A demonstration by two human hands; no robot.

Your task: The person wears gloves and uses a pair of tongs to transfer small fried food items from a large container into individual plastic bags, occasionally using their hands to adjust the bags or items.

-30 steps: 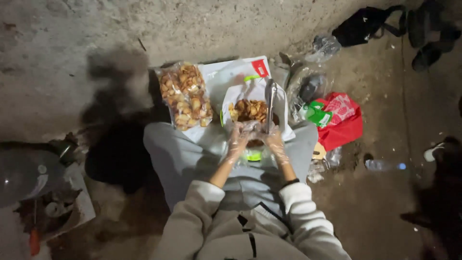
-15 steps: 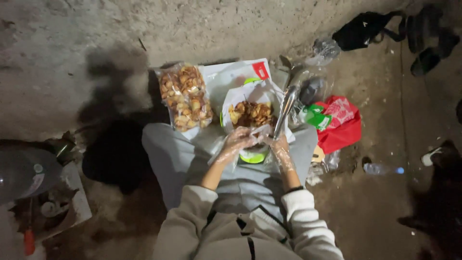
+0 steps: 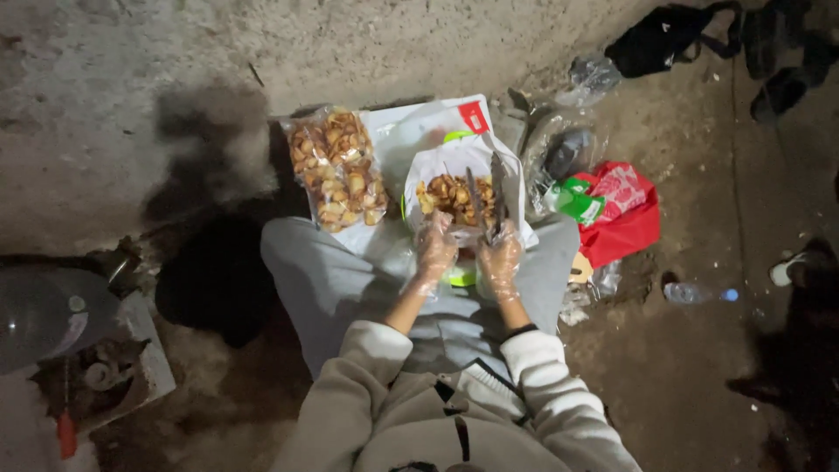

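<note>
Both my hands wear clear plastic gloves and rest over my lap in grey trousers. My right hand (image 3: 500,262) grips metal tongs (image 3: 486,194), whose tips reach into a white plastic bag (image 3: 437,162) of golden fried snack pieces (image 3: 441,197). My left hand (image 3: 434,247) pinches the near edge of that bag. The bag sits in a green bowl (image 3: 459,278) whose rim shows below my hands. A clear bag of the same snacks (image 3: 339,170) lies just to the left on a white board (image 3: 411,122).
A red plastic bag (image 3: 625,218) and a green packet (image 3: 572,199) lie to the right on dirt ground. A plastic bottle (image 3: 695,293) lies further right, a black bag (image 3: 660,35) at the top right, and a box of clutter (image 3: 96,376) at the lower left.
The tongs pointed out to the right of the bag before; now they are over the snacks in the white bag. My hands have drawn closer together.
</note>
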